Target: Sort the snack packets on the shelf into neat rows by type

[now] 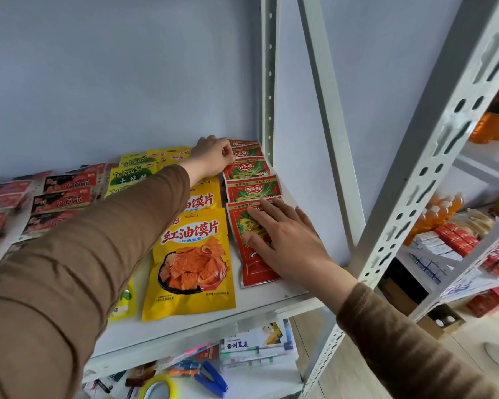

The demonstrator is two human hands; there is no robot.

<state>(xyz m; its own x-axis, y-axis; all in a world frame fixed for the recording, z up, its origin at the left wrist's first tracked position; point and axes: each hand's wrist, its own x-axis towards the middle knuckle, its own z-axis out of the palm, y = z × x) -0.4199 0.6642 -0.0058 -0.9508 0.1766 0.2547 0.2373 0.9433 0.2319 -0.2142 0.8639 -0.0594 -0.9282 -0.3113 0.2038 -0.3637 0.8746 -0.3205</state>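
Note:
A column of red-and-green snack packets (252, 188) runs front to back along the right end of the white shelf (260, 298). My right hand (283, 240) lies flat, fingers straight, on the nearest red packet (251, 266). My left hand (212, 156) reaches to the back of the column, fingers curled at the edge of the rearmost red packets (247, 149). Left of them lie yellow packets (190, 260) in a row, then yellow-green TuDouSi packets (130, 174), then black-and-red packets (61, 197) further left.
A grey perforated upright (268, 82) stands at the shelf's back right corner. The lower shelf holds yellow tape (159, 387), a blue tool (213, 378) and paper boxes (257, 344). A second rack (432, 156) on the right carries orange bottles and red boxes.

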